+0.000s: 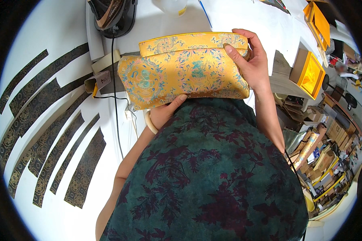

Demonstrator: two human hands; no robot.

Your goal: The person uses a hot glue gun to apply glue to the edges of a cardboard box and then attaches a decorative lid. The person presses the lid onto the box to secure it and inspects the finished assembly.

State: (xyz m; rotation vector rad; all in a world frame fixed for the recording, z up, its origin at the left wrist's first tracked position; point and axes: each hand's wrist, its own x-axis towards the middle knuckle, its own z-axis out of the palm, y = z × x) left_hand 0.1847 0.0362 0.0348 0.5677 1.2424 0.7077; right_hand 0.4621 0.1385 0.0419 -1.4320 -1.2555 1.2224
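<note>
A golden-yellow brocade piece (181,76) with blue, teal and pink woven patterns is held up in front of my body. A narrower band (193,44) of the same brocade lies along its far edge, standing slightly off the main part. My right hand (253,60) grips the far right corner, thumb on the face and fingers behind the edge. Along the near edge, my left hand (167,112) pinches from below, its thumb on top and most fingers hidden underneath. What lies inside or behind the brocade is hidden.
Black-and-gold patterned strips (86,168) lie on the white surface at left. A black corded device (116,24) stands far left, its cord running near my left arm. At right are an open yellow box (307,76) and another yellow box (317,26); clutter lies beyond.
</note>
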